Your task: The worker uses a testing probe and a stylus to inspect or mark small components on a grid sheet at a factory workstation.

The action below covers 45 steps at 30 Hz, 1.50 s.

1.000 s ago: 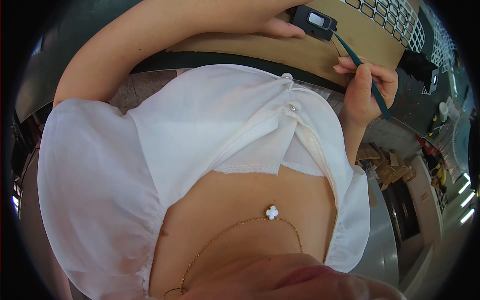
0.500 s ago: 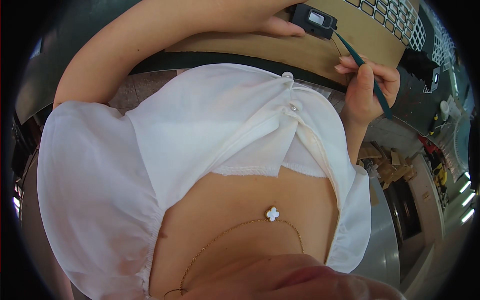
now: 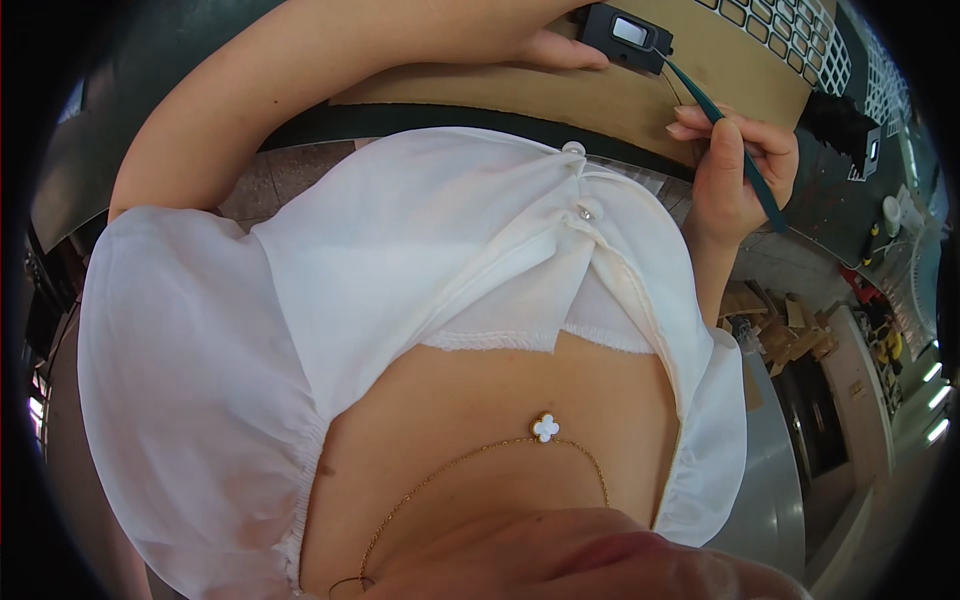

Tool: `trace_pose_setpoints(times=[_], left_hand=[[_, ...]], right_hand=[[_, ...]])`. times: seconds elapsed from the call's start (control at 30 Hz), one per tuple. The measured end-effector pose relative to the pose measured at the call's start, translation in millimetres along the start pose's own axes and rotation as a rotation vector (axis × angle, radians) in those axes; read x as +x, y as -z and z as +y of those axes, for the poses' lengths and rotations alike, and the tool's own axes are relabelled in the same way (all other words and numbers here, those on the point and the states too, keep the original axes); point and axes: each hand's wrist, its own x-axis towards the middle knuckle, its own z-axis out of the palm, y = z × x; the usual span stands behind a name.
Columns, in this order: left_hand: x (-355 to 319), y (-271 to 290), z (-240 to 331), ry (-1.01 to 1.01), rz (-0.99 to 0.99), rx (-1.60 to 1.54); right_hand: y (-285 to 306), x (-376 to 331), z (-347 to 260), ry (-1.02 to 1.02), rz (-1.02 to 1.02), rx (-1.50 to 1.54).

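Note:
A small black box, like a speaker unit (image 3: 596,38), lies near the top of the view, with a silver rectangle on its face. My left hand (image 3: 545,42) grips its left end; the thumb lies along the near edge, and most other fingers are cut off by the frame. In my right hand (image 3: 738,170), pinched between thumb and fingers, is a pair of dark green tweezers (image 3: 700,98). Their tip meets the right end of the box's face. A thin wire (image 3: 672,88) runs from that end toward my right hand.
Brown cardboard (image 3: 480,88) covers the bench under the box. White lattice trays (image 3: 790,35) lie at the far right. Near them stands a dark bristly block (image 3: 838,125). Farther right are a white roll (image 3: 891,208) and tools; cartons (image 3: 775,325) sit lower down.
The tweezer tip has shifted slightly left on the box's face, and my right hand has moved a little with it. My left hand stays at the box.

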Motion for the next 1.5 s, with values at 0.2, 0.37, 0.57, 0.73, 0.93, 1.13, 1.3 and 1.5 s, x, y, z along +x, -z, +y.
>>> trace_pose_setpoints(times=[0.2, 0.37, 0.57, 0.73, 0.93, 1.13, 1.3, 1.5], left_hand=[[-1.6, 6.4, 7.7, 0.088, -0.044, 0.077], [-4.0, 10.8, 15.8, 0.117, -0.052, 0.129], [-6.8, 9.1, -9.7, -0.482, 0.399, 0.868], [-7.7, 9.4, -9.9, -0.660, 0.535, 1.093], [-2.8, 16.3, -13.7, -0.828, 0.553, 1.138], [-8.4, 4.8, 34.4, 0.086, 0.089, 0.551], [7.6, 4.1, 1.2, -0.807, 0.166, 0.955], [0.2, 7.0, 2.3, -0.686, 0.096, 1.057]], right_hand=[[-3.3, 2.4, -3.3, -0.015, -0.007, -0.064], [-6.2, 4.5, -5.3, -0.033, -0.004, -0.075], [-11.5, 6.1, -3.9, -0.031, -0.015, -0.037], [-13.1, 7.0, -7.0, -0.035, -0.012, -0.044], [-13.9, 11.6, -8.6, -0.010, 0.000, -0.049], [3.7, 2.6, -9.1, -0.115, -0.003, -0.008], [-5.1, 2.5, -9.4, -0.073, 0.025, -0.020], [4.6, -1.9, -0.7, -0.015, 0.113, 0.186]])
